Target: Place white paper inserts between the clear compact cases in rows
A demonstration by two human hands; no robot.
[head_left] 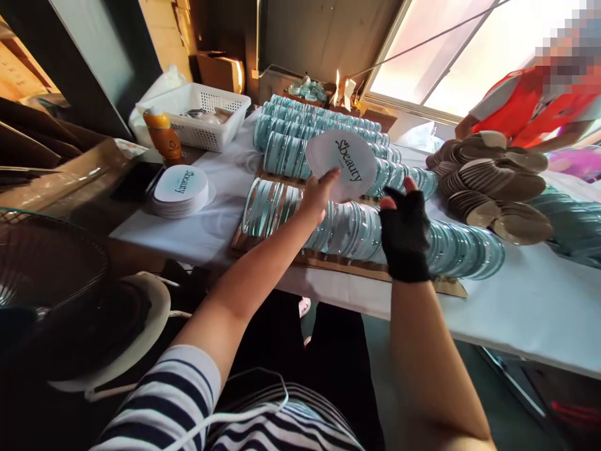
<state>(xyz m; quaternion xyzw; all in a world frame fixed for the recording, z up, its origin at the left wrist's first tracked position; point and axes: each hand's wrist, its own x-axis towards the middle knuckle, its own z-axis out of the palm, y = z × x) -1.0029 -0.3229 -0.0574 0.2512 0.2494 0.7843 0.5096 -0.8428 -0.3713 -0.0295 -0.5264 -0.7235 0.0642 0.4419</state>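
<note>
My bare left hand [319, 197] grips a small stack of round white cards [345, 156], the top one printed "beauty", with the thumb over the near edge. The cards are held above rows of round glass discs [352, 228] that stand on edge. My right hand [406, 238], in a black fingerless glove, is just right of the cards over the nearest row. Its thumb and a finger point up and apart, with nothing visible between them; the other fingers are partly hidden. A second pile of printed round cards [182, 191] lies on the table at the left.
A white perforated basket [211, 128] and an orange bottle [163, 134] stand at the back left. Brown round pieces [498, 181] are piled at the right, near a person in a red vest [526, 106]. A fan [47, 269] is at the lower left.
</note>
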